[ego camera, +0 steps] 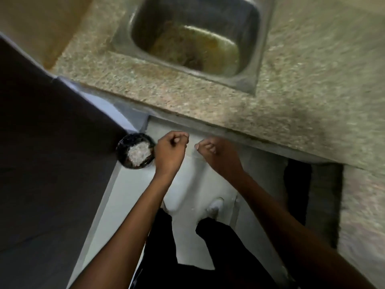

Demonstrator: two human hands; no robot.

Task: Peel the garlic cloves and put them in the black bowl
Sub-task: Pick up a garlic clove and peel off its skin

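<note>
Garlic stayed hidden; we curled our left hand [171, 148] and right hand [212, 150], grip contents unclear, risking drops outside the black bowl [135, 150]

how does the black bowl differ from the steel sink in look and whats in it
The small round black bowl is dark and holds a pale, whitish heap; the rectangular stainless steel sink is far larger, grey and shiny, with brownish-yellow residue in its basin. The bowl sits low, left of the left hand; the sink is set into the speckled stone counter. Both are open-topped.
</note>
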